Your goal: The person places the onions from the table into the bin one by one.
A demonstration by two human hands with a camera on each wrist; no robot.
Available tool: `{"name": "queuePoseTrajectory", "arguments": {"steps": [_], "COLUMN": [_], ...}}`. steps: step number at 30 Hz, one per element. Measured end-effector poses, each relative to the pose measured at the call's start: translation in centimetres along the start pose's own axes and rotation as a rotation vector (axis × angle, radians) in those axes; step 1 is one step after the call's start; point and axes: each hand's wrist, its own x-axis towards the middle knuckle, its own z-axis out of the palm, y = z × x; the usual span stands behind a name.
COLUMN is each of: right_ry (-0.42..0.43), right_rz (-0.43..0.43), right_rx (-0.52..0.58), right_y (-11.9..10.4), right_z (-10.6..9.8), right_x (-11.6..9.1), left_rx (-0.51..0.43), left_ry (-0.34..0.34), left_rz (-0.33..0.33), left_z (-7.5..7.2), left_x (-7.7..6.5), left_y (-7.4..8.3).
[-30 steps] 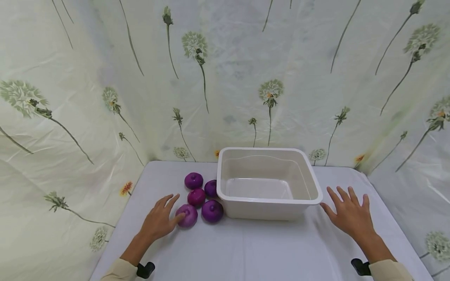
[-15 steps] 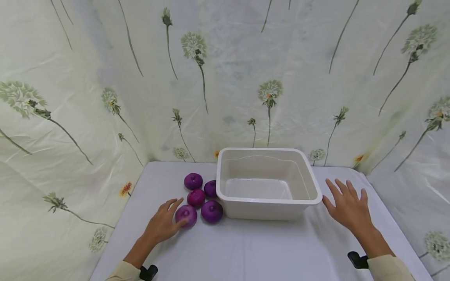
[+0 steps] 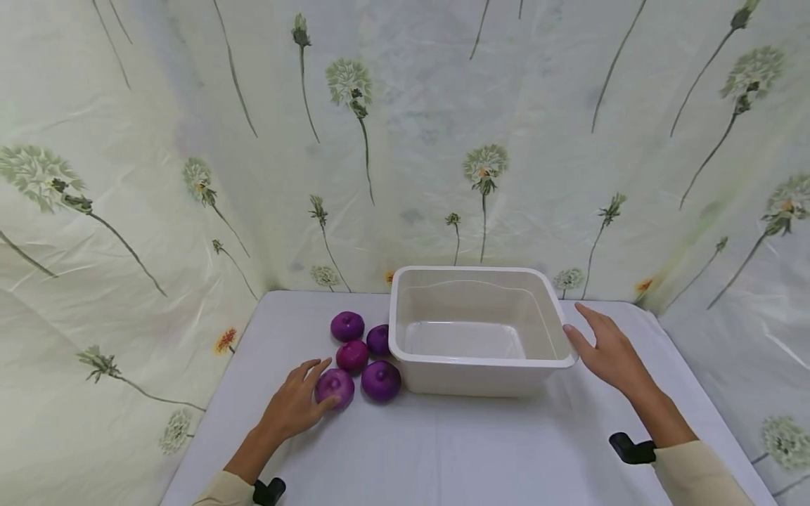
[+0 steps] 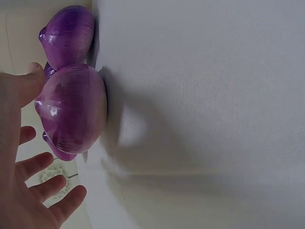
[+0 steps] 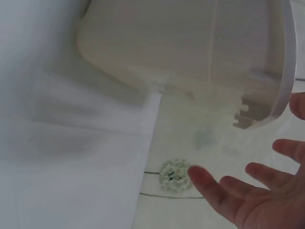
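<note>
Five would be too exact to matter here, so: several purple onions sit in a cluster left of an off-white plastic bin (image 3: 484, 379). My left hand (image 3: 292, 402) reaches beside the nearest, paler onion (image 3: 335, 388), its thumb overlapping that onion's near side. In the left wrist view the fingers spread loosely beyond this onion (image 4: 74, 109), none curled round it. My right hand (image 3: 610, 357) is at the bin's right rim, thumb right by the edge and fingers extended. From the right wrist, the hand (image 5: 267, 195) shows loosely spread fingers below the bin's rim (image 5: 289, 52).
A darker onion (image 3: 381, 381) lies between the pale one and the bin, with others (image 3: 352, 356) behind. White cloth (image 3: 436, 450) covers the table. Floral sheeting (image 3: 418, 140) hangs close behind and at both sides.
My right hand has moved left and forward to the bin's right rim. My left hand has shifted slightly right beside the pale onion. The bin and onions stay put.
</note>
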Motion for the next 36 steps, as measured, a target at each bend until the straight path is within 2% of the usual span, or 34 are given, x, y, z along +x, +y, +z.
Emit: {"name": "queuePoseTrajectory", "arguments": {"steps": [4, 8, 13, 22, 28, 36], "right_ry": [-0.069, -0.123, -0.149, -0.196, -0.206, -0.205], "right_rz": [-0.008, 0.017, 0.043, 0.114, 0.116, 0.123], "right_rx": [0.028, 0.115, 0.237, 0.355, 0.363, 0.353], "right_y": [-0.7, -0.8, -0.6, -0.9, -1.0, -0.9], "right_z": [0.3, 0.6, 1.1, 1.8, 1.8, 1.8], "right_x": [0.3, 0.2, 0.2, 0.2, 0.1, 0.1], "left_rx": [0.003, 0.008, 0.002, -0.012, -0.042, -0.111], "left_ry": [-0.002, -0.015, -0.026, -0.035, -0.071, -0.068], "left_rz": [0.000, -0.006, -0.017, -0.035, -0.069, -0.069], "left_z": [-0.1, -0.2, -0.4, -0.2, 0.1, 0.6], "left_x": [0.0, 0.0, 0.0, -0.1, -0.1, -0.1], "left_y": [-0.1, -0.2, -0.2, -0.2, -0.2, -0.3]}}
